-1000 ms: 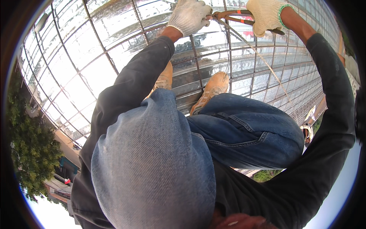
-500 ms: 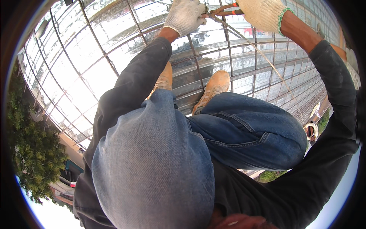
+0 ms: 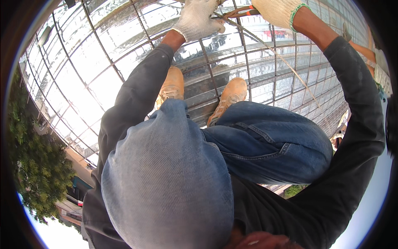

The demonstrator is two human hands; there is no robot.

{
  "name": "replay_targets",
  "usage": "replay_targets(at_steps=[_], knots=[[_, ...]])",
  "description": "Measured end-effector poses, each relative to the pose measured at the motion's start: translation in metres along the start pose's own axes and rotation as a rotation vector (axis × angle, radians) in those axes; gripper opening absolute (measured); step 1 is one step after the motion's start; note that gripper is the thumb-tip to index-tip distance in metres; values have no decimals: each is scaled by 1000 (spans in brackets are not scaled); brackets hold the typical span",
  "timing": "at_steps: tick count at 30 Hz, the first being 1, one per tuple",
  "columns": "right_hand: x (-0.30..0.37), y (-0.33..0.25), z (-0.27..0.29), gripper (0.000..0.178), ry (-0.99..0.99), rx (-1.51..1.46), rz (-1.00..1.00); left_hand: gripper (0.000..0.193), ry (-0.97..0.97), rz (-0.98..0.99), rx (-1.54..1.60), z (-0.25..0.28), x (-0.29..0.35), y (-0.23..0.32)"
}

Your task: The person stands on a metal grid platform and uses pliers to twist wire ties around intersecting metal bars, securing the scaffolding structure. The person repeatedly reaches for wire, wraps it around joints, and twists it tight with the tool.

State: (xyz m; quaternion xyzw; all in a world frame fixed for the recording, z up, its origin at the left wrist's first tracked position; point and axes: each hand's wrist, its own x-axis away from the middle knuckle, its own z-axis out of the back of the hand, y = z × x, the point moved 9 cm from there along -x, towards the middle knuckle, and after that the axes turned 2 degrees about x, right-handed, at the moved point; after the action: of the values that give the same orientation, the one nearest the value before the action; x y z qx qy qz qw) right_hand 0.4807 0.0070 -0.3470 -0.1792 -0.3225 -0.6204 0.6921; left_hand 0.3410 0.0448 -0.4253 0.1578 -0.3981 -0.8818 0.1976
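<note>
White-gloved right hand (image 3: 278,12) grips orange-handled metal pliers (image 3: 245,13), seemingly mid-work (white-gloved left hand (image 3: 199,20) beside, hold unclear); steadiness seems needed.

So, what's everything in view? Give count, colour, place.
Pliers: one, orange and dark, top centre
Strand: one, tan, slanting right from pliers
Grid: one, brown, underfoot
Sheeting: count unclear, silvery, beneath grid
Foliage: several patches, green, mainly left
Sky: two patches, pale, lower corners
Other person: at least one, pale clothes, right edge
Shoes: two, tan, on grid
Jeans: one pair, blue, centre
Sleeves: two, dark, both sides
Left hand: one, white glove, by pliers
Right hand: one, cream glove, on pliers
</note>
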Motion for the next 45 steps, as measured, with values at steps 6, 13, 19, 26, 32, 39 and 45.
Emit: replay_targets(at_steps=[6, 13, 19, 26, 32, 39, 45], knots=[[-10, -32, 37, 28, 49, 104, -11, 80, -184, 6, 814, -22, -37, -1], [-20, -19, 24, 29, 1, 62, -8, 82, -533, 182, 827, -34, -54, 23], [-3, -28, 43, 28, 49, 16, 28, 87, -473, 185, 728, -58, -76, 18], [43, -42, 91, 28, 175, -99, 88, 31, -498, 129, 784, -65, -78, 16], [42, -12, 72, 20, 438, -271, 69, 17, -629, 291, 762, -66, -79, 15], [39, -12, 58, 22, 598, 114, 293, 16, -568, 286, 843, -62, -84, 24], [31, -17, 58, 29, 610, 177, 313, 16, -552, 325, 857, -50, -81, 15]])
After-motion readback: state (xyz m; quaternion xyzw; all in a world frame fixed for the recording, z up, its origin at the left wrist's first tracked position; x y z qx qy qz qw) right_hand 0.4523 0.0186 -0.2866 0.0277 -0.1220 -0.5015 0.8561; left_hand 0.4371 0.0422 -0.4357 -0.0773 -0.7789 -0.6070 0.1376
